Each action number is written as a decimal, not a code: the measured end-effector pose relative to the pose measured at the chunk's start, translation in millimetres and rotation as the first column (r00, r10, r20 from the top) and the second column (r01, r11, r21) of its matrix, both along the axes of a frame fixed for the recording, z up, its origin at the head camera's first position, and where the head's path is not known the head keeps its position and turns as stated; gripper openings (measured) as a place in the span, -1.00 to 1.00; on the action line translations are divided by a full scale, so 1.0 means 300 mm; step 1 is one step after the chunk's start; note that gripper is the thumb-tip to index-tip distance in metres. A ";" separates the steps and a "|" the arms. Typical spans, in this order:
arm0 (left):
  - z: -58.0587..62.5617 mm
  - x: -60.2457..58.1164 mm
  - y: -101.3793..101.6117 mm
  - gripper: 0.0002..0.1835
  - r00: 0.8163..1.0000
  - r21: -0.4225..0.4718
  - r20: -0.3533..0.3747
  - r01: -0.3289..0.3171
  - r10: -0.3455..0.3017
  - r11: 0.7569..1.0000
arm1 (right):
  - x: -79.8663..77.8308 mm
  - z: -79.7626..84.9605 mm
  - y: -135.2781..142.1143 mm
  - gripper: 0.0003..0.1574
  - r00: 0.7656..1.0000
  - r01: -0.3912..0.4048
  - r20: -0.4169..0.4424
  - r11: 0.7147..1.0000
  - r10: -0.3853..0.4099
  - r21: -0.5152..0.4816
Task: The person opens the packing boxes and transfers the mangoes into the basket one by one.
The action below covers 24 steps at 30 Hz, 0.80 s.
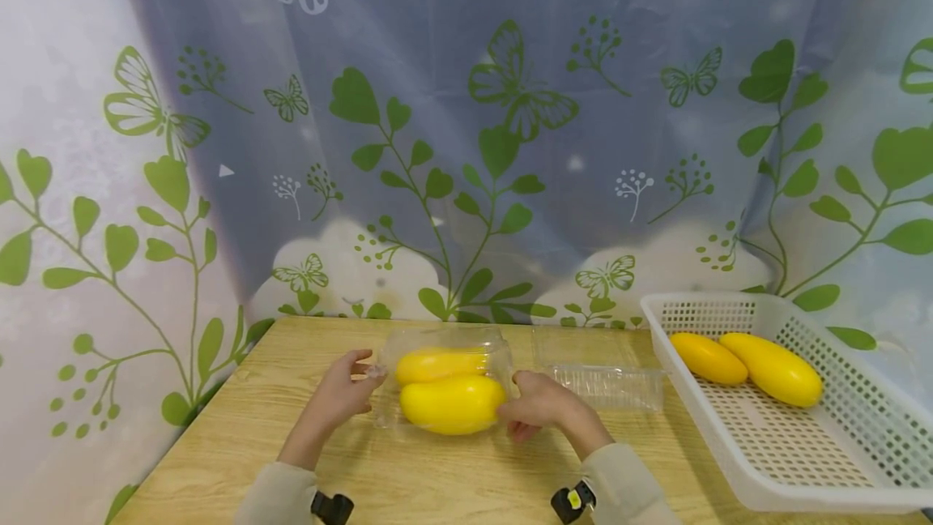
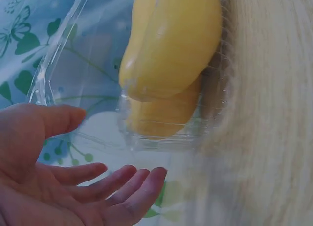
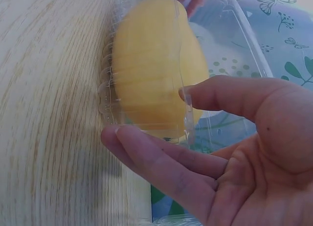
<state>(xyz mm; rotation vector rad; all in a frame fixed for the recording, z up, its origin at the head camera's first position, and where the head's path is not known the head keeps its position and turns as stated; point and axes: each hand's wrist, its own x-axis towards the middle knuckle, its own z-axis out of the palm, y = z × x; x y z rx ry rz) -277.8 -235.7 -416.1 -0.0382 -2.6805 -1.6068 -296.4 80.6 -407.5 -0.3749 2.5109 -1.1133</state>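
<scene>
Patch, yellow, on the black device at the right wrist was too small for any marking to be read. A second black device sat at the left wrist; both sleeves were cut off by the lower frame edge. Clear plastic clamshell stood on the wood-grain bench between the hands. Its transparency made the exact lid position hard to make out. Contents: two yellow mangoes, the front mango partly covering the rear mango.

Left hand was at the left end of the clamshell, fingers extended and thumb spread apart; contact could not be confirmed. Right hand was at the opposite end, fingers extended alongside the end wall, thumb tip at the plastic lip.

Another clear plastic container lay beyond the right hand, its outline faint. White perforated basket, cut off at the frame's right edge, held two further mangoes, a shorter mango beside a longer mango. Butterfly-and-leaf printed curtain hung behind.
</scene>
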 end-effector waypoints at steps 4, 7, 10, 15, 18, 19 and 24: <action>-0.023 -0.003 0.000 -0.37 0.998 0.060 0.065 -0.009 0.005 0.998 | 0.001 0.001 0.000 -0.02 1.000 0.000 -0.003 1.000 0.000 -0.002; -0.042 -0.008 0.003 -0.40 0.996 0.085 0.092 -0.023 0.015 0.996 | 0.003 0.002 0.001 -0.04 1.000 0.000 -0.004 1.000 0.000 -0.006; -0.059 -0.016 0.005 -0.38 0.995 0.109 0.100 -0.022 0.011 0.994 | 0.004 0.005 0.002 -0.06 1.000 -0.001 -0.001 1.000 0.001 -0.009; -0.078 -0.025 0.006 -0.37 0.995 0.146 0.101 -0.025 0.010 0.989 | 0.001 0.009 0.004 0.01 1.000 0.017 -0.011 1.000 -0.016 0.018; -0.081 -0.027 0.006 -0.36 0.994 0.155 0.108 -0.024 0.007 0.988 | -0.001 0.016 0.006 0.11 0.999 0.036 -0.032 0.999 -0.035 0.033; -0.082 -0.028 0.006 -0.35 0.994 0.153 0.110 -0.020 0.003 0.988 | 0.000 0.020 0.007 0.13 0.998 0.040 -0.045 0.998 -0.038 0.047; -0.078 -0.028 0.008 -0.30 0.994 0.145 0.112 -0.006 -0.010 0.989 | 0.002 0.043 0.006 0.12 0.985 0.047 -0.169 0.996 -0.033 0.080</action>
